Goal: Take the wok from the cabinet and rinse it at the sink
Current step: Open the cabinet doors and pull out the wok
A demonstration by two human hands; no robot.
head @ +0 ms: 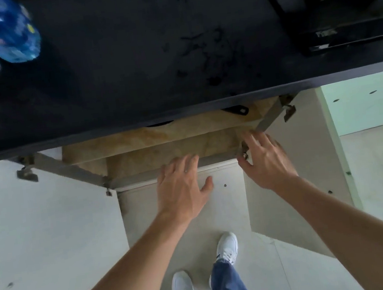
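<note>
Below the black countertop (pixel 129 80) the cabinet (pixel 161 146) stands with both doors swung open, its tan marbled floor showing. A dark handle with a hole (pixel 235 110) pokes out from under the counter edge, likely the wok's; the rest of the wok is hidden. My left hand (pixel 181 187) reaches toward the cabinet's front edge with straight, spread fingers, holding nothing. My right hand (pixel 265 157) hovers by the lower right hinge, fingers spread and empty.
The left door (pixel 50 222) and right door (pixel 309 166) flank my arms. Plastic bottles (pixel 2 30) lie at the counter's left end. A dark rack (pixel 348 17) sits at the counter's right. My feet in white shoes (pixel 226 249) stand on pale floor tiles.
</note>
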